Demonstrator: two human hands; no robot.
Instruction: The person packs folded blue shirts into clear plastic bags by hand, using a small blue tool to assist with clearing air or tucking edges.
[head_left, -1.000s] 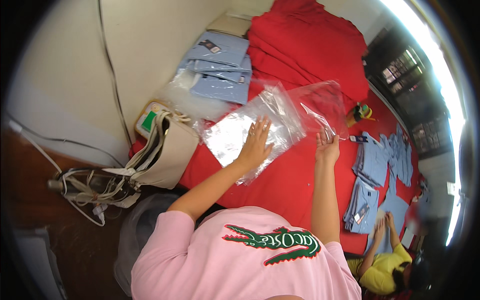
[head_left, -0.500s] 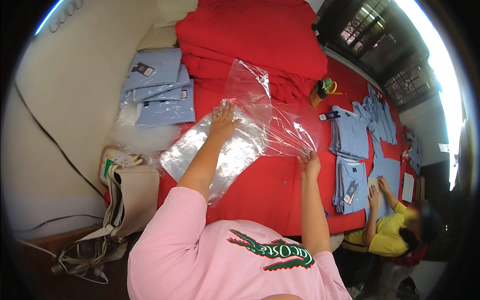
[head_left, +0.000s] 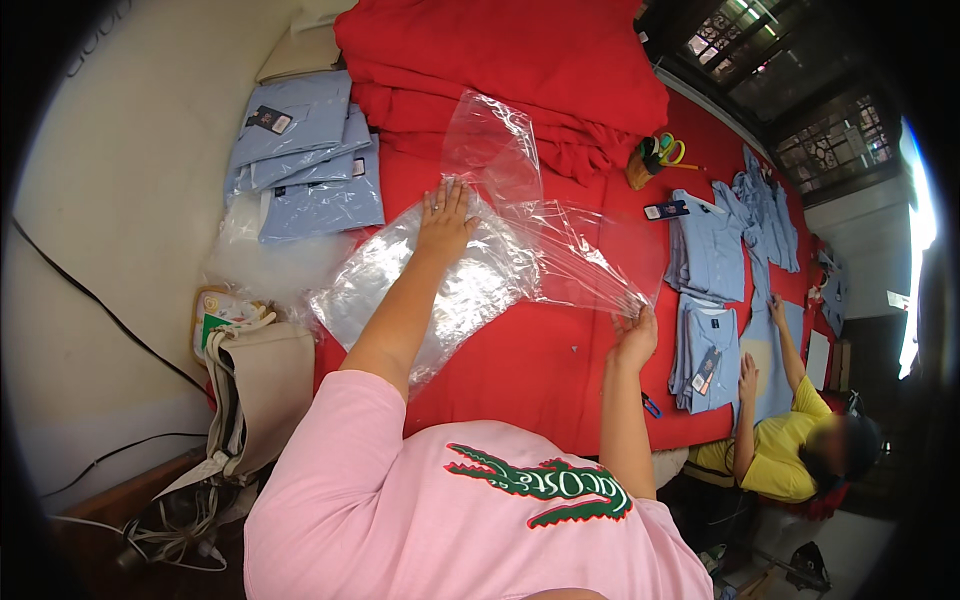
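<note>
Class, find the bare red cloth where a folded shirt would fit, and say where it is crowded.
Bare cloth lies between the plastic bag pile and the right hand. Crowded: folded blue shirts far left, more shirts right.

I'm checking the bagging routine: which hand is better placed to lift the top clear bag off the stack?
Probably the right hand: it already pinches the corner of the raised bag. The left hand lies flat on the stack of bags, holding it down.
</note>
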